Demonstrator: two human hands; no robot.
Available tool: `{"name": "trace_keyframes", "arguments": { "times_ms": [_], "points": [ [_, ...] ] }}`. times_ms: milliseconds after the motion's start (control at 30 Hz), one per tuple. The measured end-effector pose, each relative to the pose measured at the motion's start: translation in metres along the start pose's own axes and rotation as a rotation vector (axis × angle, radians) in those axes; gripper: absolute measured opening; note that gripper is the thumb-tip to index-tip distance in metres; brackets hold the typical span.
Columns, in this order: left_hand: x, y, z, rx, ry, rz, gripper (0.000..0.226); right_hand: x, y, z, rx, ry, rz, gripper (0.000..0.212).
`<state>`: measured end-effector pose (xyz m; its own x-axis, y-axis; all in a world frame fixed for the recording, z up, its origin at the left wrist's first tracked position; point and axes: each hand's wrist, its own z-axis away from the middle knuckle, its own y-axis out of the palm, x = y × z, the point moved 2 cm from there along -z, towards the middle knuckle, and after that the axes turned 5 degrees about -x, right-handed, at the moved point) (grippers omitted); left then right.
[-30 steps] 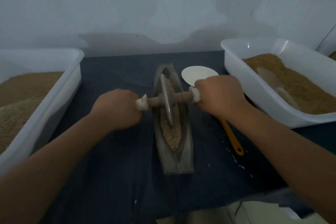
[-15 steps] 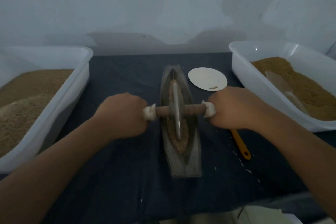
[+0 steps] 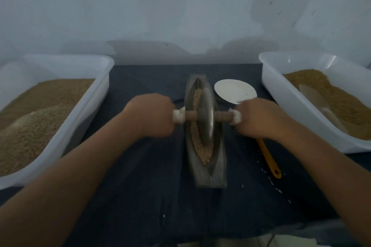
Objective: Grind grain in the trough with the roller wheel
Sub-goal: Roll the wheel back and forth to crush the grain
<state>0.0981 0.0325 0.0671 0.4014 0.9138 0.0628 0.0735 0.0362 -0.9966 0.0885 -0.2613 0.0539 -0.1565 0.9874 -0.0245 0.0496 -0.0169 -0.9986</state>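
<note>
A narrow boat-shaped grey trough [image 3: 217, 174] lies lengthwise on the dark cloth at the centre. Crushed brown grain [image 3: 203, 153] fills its groove. A metal roller wheel [image 3: 206, 115] stands upright in the groove on a wooden axle with white-wrapped ends. My left hand [image 3: 151, 115] grips the axle's left end. My right hand [image 3: 259, 118] grips the right end. The wheel sits over the trough's middle to far part and hides the grain beneath it.
A white tub [image 3: 94, 94] of grain stands at the left, another white tub [image 3: 281, 94] with grain and a pale scoop at the right. A white disc [image 3: 234, 90] and an orange-handled tool [image 3: 269, 159] lie right of the trough. Loose grains dot the cloth.
The wheel has rolled back a little toward the far part of the trough, after coming nearer half a second ago. Both hands kept their grip on the axle.
</note>
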Motion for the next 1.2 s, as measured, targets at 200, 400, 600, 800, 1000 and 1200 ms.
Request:
{"name": "trace_keyframes", "arguments": {
  "times_ms": [200, 400, 600, 800, 1000, 1200],
  "points": [
    [0.006, 0.007, -0.013, -0.073, 0.026, -0.045, 0.024, 0.008, 0.003, 0.013, -0.152, 0.041, 0.06, 0.036],
    [0.013, -0.008, -0.071, -0.105, -0.098, -0.044, 0.041, 0.008, -0.005, -0.048, -0.275, 0.116, 0.064, 0.035],
    [0.001, -0.003, 0.001, 0.054, 0.054, -0.015, 0.015, 0.003, 0.006, 0.011, -0.026, 0.017, 0.01, 0.031],
    [0.002, -0.003, -0.007, 0.031, 0.012, -0.026, 0.018, 0.005, 0.005, 0.013, -0.115, 0.005, 0.007, 0.035],
    [0.006, -0.017, -0.068, -0.122, -0.124, -0.042, 0.033, 0.006, 0.0, -0.046, -0.286, 0.112, 0.017, 0.039],
    [0.01, 0.017, 0.003, -0.014, -0.067, 0.086, 0.018, 0.007, -0.001, 0.004, -0.179, -0.051, 0.012, 0.028]
  ]
}}
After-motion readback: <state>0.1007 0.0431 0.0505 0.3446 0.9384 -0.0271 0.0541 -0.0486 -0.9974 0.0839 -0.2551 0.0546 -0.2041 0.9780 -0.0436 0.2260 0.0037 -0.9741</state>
